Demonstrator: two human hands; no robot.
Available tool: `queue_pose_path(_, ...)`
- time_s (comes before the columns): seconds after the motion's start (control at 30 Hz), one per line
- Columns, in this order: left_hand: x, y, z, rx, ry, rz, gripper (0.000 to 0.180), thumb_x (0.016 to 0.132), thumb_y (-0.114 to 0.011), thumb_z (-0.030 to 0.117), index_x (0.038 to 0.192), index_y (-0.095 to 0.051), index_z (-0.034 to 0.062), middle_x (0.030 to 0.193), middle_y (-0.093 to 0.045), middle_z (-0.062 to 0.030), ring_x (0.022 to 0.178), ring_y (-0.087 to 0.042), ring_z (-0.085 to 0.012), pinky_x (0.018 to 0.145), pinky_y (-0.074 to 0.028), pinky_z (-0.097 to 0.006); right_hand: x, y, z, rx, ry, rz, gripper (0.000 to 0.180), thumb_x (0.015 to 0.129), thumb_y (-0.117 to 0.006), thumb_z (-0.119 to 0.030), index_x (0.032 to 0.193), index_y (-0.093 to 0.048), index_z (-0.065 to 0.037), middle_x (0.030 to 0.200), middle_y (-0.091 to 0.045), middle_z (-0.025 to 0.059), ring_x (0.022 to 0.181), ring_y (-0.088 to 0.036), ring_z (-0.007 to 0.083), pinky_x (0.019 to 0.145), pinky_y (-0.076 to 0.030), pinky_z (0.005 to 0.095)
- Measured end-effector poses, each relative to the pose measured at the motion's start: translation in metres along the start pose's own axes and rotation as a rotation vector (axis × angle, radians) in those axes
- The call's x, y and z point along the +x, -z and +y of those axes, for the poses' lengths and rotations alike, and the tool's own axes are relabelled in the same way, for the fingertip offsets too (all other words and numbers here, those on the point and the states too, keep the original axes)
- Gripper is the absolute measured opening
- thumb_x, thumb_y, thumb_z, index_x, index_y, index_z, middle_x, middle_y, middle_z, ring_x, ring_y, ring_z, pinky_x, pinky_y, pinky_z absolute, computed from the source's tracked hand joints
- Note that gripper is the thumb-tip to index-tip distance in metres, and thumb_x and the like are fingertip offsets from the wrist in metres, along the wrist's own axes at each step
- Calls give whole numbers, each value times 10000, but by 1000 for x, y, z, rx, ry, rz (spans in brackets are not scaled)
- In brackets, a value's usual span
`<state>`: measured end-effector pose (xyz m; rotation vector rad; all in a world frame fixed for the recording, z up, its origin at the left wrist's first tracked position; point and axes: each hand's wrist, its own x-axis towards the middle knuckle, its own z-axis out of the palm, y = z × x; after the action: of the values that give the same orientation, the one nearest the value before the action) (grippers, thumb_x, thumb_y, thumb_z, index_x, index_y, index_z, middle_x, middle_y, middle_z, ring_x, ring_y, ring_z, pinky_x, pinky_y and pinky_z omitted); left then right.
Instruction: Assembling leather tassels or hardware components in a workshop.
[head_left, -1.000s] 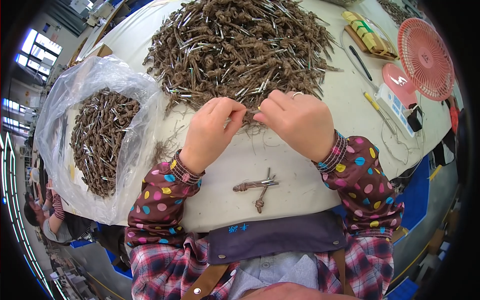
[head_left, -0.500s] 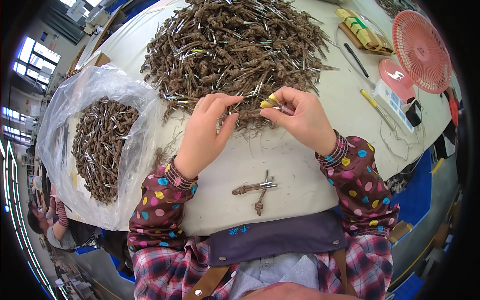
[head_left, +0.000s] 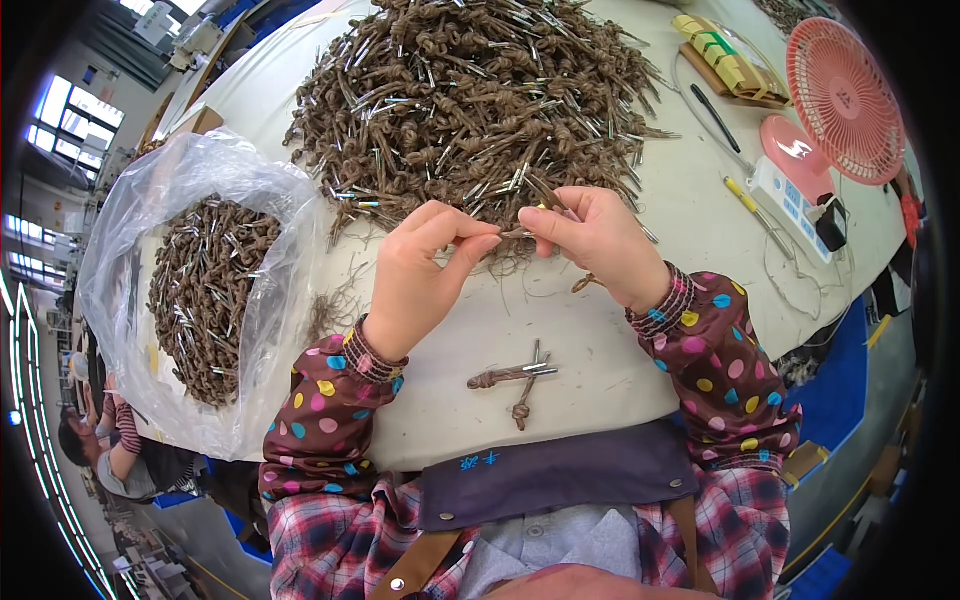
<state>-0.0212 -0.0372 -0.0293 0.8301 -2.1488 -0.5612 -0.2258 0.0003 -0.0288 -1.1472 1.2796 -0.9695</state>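
My left hand [head_left: 425, 270]: thumb and forefinger pinched on a brown cord [head_left: 514, 234].
My right hand [head_left: 615, 245]: thumb and curled fingers closed on the same cord.
Cord's lie: near the frame's centre, at the knotted pile's [head_left: 470, 110] lower edge; the short stretch between my fingertips runs roughly left to right.
Loop [head_left: 587, 284]: brown, just below my right hand.
Forearms [head_left: 330, 415]: slanting inward from the lower edge, wrists over the tabletop [head_left: 640, 380].

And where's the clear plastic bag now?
In the head view, the clear plastic bag sits at left on the table, left of the large cord pile and the left hand.
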Motion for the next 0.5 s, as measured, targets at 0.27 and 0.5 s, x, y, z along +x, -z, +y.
queue_pose_path(0.27,-3,-5,-6,-291,255,22,78,892,-605,74,920,-593,3,741,-627,-61,662,-583,-103,598,-462,-262,6,-2,15,1,16,-46,287,863,-660,-301,700,-583,-77,603,-508,-55,521,-387,18,471,-308,208)
queue_pose_path(0.5,9,20,-20,187,169,83,170,926,-557,176,891,-600,15,784,-630,-91,705,-586,-224,633,-457,-322,2,8,10,-269,115,30,320,861,-664,-294,671,-571,-54,586,-458,-64,548,-373,21,482,-308,215)
